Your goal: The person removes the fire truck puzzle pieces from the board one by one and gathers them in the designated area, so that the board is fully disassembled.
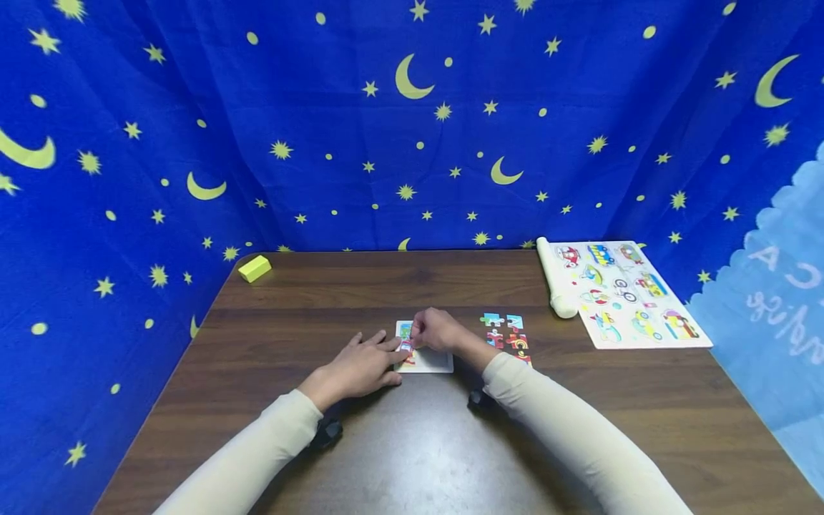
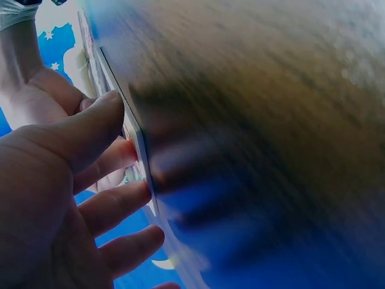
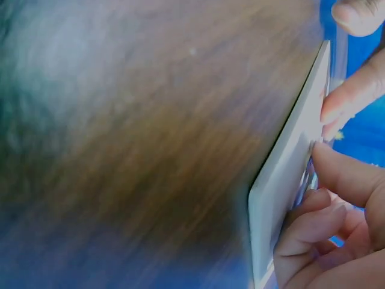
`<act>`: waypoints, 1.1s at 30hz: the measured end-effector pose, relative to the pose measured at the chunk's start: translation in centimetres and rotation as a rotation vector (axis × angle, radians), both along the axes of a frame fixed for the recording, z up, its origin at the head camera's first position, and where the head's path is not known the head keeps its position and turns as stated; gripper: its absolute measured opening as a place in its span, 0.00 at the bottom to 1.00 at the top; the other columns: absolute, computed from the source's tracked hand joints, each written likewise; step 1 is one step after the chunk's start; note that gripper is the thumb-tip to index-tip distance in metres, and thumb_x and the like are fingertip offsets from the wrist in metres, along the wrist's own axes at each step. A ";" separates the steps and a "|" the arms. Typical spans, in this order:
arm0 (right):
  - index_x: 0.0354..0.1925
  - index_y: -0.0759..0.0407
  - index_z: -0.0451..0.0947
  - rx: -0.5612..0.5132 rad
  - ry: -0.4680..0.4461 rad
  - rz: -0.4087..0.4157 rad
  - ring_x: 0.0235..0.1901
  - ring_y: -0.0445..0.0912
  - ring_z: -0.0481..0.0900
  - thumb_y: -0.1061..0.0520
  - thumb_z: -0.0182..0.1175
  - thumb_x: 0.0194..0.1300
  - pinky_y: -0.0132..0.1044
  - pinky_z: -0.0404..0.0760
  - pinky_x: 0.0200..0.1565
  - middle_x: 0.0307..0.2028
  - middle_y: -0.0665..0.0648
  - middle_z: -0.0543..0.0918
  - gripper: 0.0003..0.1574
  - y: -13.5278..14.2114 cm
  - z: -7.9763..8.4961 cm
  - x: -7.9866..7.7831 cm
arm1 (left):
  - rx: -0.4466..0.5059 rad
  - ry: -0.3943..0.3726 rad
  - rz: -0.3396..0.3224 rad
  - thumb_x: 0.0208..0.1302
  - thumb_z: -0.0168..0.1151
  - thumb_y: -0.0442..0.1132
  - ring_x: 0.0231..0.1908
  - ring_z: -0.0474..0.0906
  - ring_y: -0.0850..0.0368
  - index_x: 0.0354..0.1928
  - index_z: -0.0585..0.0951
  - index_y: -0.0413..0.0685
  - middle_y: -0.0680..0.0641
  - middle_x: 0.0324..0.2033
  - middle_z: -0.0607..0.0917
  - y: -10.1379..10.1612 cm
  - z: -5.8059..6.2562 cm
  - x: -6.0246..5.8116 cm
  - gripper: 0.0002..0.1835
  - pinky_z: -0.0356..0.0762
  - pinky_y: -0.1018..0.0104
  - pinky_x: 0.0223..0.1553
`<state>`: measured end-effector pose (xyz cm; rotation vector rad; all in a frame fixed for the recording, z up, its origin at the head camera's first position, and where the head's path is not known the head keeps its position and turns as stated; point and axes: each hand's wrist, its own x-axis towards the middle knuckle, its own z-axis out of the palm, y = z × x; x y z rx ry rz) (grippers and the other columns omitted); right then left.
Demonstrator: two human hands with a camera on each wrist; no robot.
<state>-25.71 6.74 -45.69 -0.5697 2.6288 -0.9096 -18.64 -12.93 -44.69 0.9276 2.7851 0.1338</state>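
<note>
A small white puzzle tray [image 1: 438, 363] lies flat on the table in front of me, with colourful jigsaw pieces [image 1: 405, 330] along its left side. My left hand [image 1: 363, 365] has its fingers spread, and its fingertips rest on the tray's left part. Over the tray's upper middle, my right hand [image 1: 440, 332] has curled fingers and pinches a jigsaw piece that they mostly hide. In the right wrist view, its thumb [image 3: 337, 171] and bent index finger come together low over the tray surface. Loose jigsaw pieces [image 1: 494, 320] lie to the right of the tray, partly behind my right forearm.
On the right of the brown table [image 1: 412, 443] lies a white picture board [image 1: 618, 307] showing vehicles, with a white roll [image 1: 555, 282] along its left edge. A yellow block [image 1: 255, 269] sits at the far left corner. Blue starry cloth hangs behind the table.
</note>
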 end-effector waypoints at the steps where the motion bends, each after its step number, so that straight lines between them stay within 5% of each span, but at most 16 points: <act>1: 0.30 0.57 0.78 0.006 0.000 -0.001 0.28 0.43 0.73 0.64 0.71 0.58 0.32 0.72 0.32 0.27 0.49 0.79 0.09 0.0 0.1 0.0 | -0.002 -0.001 0.001 0.73 0.59 0.58 0.74 0.61 0.37 0.71 0.76 0.59 0.47 0.74 0.70 0.0 0.0 0.0 0.28 0.60 0.26 0.66; 10: 0.36 0.58 0.81 0.055 0.042 -0.031 0.33 0.44 0.77 0.61 0.75 0.54 0.38 0.78 0.42 0.30 0.51 0.82 0.13 0.2 0.0 0.0 | 0.003 -0.006 0.004 0.73 0.59 0.57 0.74 0.61 0.36 0.71 0.76 0.59 0.46 0.73 0.70 0.0 0.0 -0.1 0.27 0.61 0.27 0.66; 33: 0.32 0.56 0.79 0.002 -0.015 -0.015 0.30 0.44 0.74 0.63 0.72 0.57 0.33 0.72 0.34 0.28 0.50 0.80 0.09 0.0 0.0 -0.5 | 0.021 -0.007 0.000 0.73 0.59 0.56 0.73 0.62 0.35 0.70 0.76 0.59 0.46 0.73 0.70 -0.2 0.0 0.0 0.27 0.61 0.27 0.66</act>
